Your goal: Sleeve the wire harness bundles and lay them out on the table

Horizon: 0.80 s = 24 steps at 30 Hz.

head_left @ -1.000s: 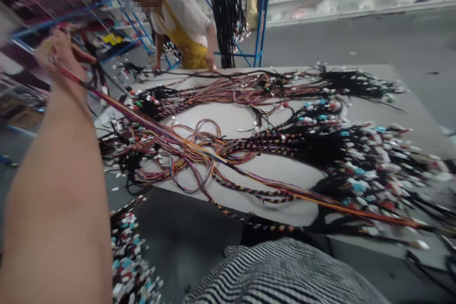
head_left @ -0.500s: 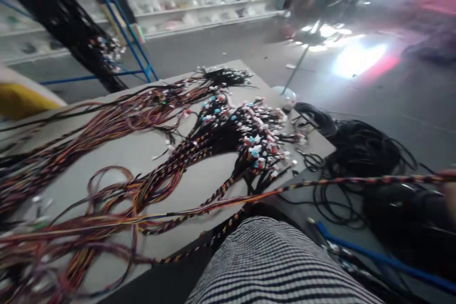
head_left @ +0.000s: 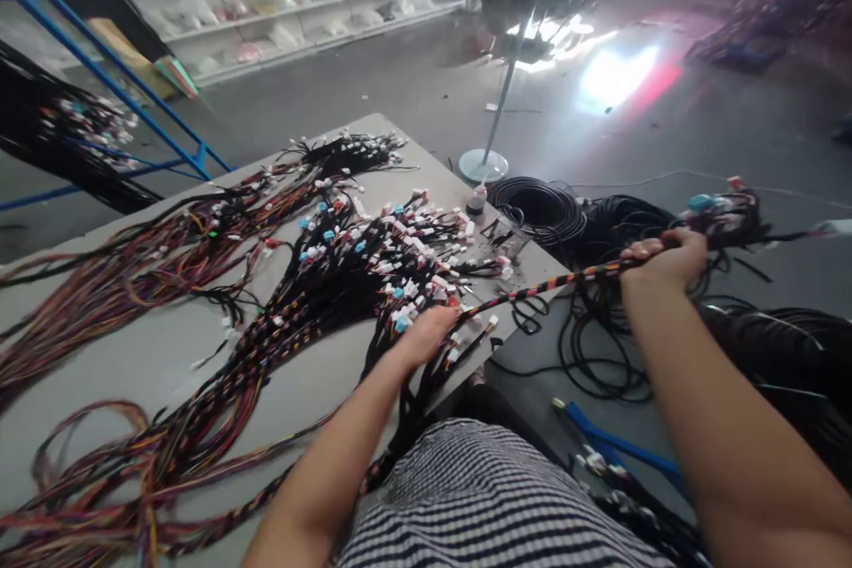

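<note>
Your right hand (head_left: 666, 256), at the right of the frame, is closing its fingers around a braided wire harness (head_left: 559, 282) whose connector end (head_left: 722, 215) is sticking out past your fist. Your left hand (head_left: 426, 333), at centre frame, is resting on the same harness where it is meeting the table edge (head_left: 525, 319), though I cannot tell whether those fingers are gripping. More harnesses (head_left: 346, 257) are lying heaped across the table in the left half.

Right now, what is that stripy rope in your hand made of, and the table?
The stripy bundle in the right hand looks like plastic-coated wires wrapped in matte black tape, colours peeking through. The table looks like smooth grey painted board, though I can't be sure.
</note>
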Each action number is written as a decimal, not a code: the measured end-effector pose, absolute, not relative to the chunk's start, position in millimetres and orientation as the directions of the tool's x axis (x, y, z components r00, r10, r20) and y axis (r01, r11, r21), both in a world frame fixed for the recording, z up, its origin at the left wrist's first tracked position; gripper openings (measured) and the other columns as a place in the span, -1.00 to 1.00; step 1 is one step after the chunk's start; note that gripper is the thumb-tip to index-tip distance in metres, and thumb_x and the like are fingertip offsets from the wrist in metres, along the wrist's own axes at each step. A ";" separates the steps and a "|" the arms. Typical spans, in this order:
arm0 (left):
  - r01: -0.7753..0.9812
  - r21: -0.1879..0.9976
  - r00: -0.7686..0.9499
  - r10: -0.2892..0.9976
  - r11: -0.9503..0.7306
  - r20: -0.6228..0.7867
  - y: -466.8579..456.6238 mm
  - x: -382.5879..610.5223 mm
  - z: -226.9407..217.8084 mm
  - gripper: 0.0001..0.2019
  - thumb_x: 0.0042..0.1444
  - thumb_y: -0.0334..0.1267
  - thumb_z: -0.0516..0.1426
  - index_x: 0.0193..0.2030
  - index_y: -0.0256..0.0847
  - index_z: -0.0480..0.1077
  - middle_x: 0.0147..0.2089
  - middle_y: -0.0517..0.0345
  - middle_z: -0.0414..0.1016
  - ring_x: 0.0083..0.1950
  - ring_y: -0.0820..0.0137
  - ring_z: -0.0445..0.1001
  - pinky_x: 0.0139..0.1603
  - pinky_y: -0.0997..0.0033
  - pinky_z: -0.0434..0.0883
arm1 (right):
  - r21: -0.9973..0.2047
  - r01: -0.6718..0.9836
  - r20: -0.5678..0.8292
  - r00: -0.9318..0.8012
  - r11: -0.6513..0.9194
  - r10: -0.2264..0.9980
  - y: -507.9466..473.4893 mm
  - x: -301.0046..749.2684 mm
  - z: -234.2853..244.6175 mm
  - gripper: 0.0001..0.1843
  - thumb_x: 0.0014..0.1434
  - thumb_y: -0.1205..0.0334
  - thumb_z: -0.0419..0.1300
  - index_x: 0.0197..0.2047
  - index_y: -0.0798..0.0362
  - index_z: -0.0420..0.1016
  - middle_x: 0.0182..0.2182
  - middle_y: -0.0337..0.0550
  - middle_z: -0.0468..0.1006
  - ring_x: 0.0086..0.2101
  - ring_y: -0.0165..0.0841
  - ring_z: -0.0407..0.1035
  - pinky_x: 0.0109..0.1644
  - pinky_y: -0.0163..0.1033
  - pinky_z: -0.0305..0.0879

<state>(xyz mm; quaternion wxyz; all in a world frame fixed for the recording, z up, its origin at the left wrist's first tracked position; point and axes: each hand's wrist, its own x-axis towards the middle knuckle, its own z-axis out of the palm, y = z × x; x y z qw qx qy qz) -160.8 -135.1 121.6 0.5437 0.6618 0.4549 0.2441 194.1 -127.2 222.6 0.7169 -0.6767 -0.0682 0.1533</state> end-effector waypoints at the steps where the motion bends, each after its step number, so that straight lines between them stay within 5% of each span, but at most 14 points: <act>1: 0.309 0.951 0.562 0.808 -0.009 -0.176 -130.0 -128.6 110.0 -0.74 0.25 -0.18 0.08 -0.34 -0.15 0.56 -0.25 0.08 0.59 -0.18 0.28 0.51 -0.06 0.32 0.43 | -0.976 -0.214 -0.193 0.938 0.040 0.289 -112.6 203.7 223.3 -0.67 0.14 0.36 -0.24 -0.64 -0.02 -0.06 -0.70 -0.38 -0.08 -0.70 -0.52 -0.13 -0.54 -0.27 -0.04; 3: 0.301 0.954 0.638 0.744 -0.006 -0.197 -110.2 -75.7 88.0 -0.68 0.26 -0.10 0.03 -0.30 -0.18 0.56 -0.33 0.10 0.56 -0.26 0.29 0.48 -0.18 0.38 0.39 | -0.945 -0.323 -0.302 0.919 0.045 0.255 -81.9 226.8 221.6 -0.70 0.13 0.39 -0.21 -0.61 -0.02 -0.05 -0.70 -0.38 -0.05 -0.69 -0.52 -0.11 -0.55 -0.27 -0.03; 8: 0.433 0.900 0.445 0.856 0.049 -0.261 -15.0 -2.2 49.4 -0.71 0.20 -0.10 0.07 -0.33 -0.23 0.52 -0.45 0.16 0.47 -0.35 0.36 0.39 -0.29 0.45 0.28 | -0.959 -0.279 -0.253 0.920 0.044 0.300 6.3 279.3 200.7 -0.75 0.13 0.38 -0.19 -0.54 -0.06 -0.04 -0.69 -0.39 0.00 -0.70 -0.50 -0.05 -0.58 -0.29 0.04; 14: 0.540 0.771 0.152 0.861 0.338 -0.485 46.7 46.7 12.3 -0.79 0.16 -0.15 0.18 -0.37 -0.24 0.36 -0.57 0.27 0.34 -0.51 0.48 0.30 -0.44 0.52 0.19 | -1.000 0.022 0.022 0.893 0.004 0.449 91.6 299.0 154.5 -0.77 0.23 0.15 -0.13 -0.47 -0.05 0.03 -0.66 -0.39 0.06 -0.70 -0.47 0.07 -0.62 -0.32 0.13; 18: 0.440 0.692 0.185 0.696 0.573 -0.694 45.4 54.5 5.4 -0.80 0.21 -0.13 0.16 -0.26 -0.24 0.33 -0.54 0.29 0.36 -0.62 0.54 0.29 -0.59 0.58 0.09 | -0.977 0.209 0.153 0.833 -0.046 0.532 134.9 309.1 125.7 -0.61 0.31 -0.06 -0.19 -0.36 0.03 0.22 -0.60 -0.29 0.19 -0.64 -0.42 0.19 -0.57 -0.30 0.19; 24: 0.344 0.707 0.292 0.645 0.618 -0.706 54.9 57.5 11.2 -0.78 0.11 -0.14 0.24 -0.23 -0.27 0.45 -0.43 0.15 0.50 -0.61 0.55 0.34 -0.66 0.59 0.03 | -0.758 0.613 0.139 0.485 -0.222 0.863 172.5 308.4 135.7 -0.56 0.27 -0.08 0.05 -0.27 0.18 0.44 -0.46 -0.08 0.42 -0.34 -0.28 0.39 -0.24 -0.19 0.34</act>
